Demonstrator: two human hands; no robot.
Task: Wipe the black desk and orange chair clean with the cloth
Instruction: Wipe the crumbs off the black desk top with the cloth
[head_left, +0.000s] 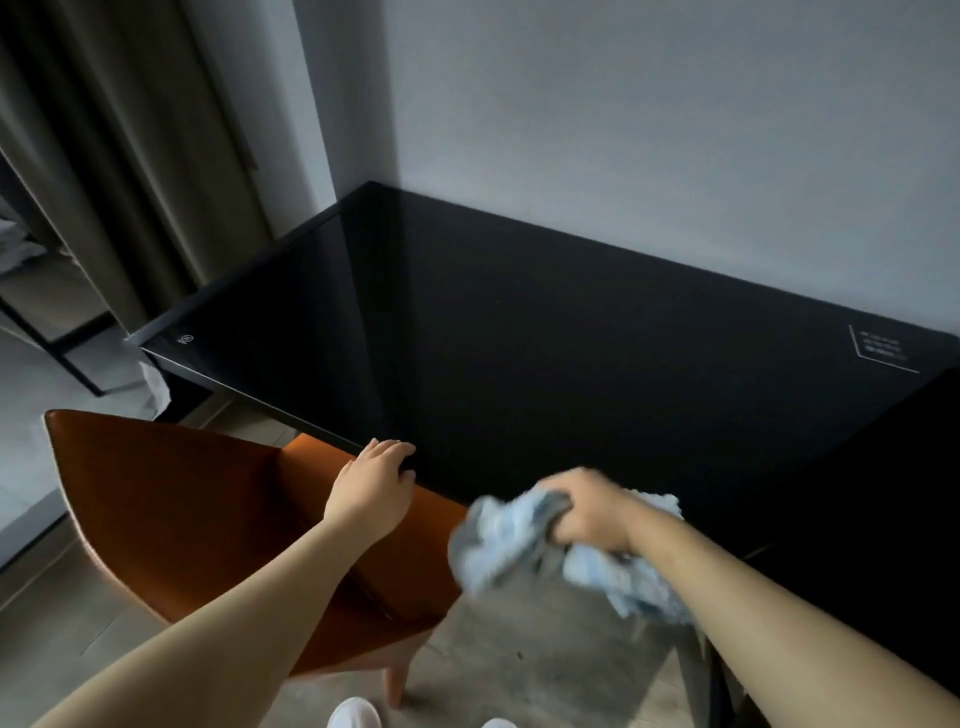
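Observation:
The black desk (519, 322) stands against the grey wall, its glossy top bare. An orange chair (182, 509) sits pushed partly under its front edge at the left. My left hand (376, 480) rests on the desk's front edge, fingers bent over the rim above the chair seat. My right hand (589, 512) grips a crumpled pale blue and grey cloth (511, 540), held at the desk's front edge to the right of the chair. The cloth is blurred and hangs below the edge.
Brown curtains (130, 156) hang at the left beside a dark shelf frame (62, 343). A printed white marking (883, 348) lies on the desk's far right. White shoes (356, 714) show at the bottom on the wooden floor.

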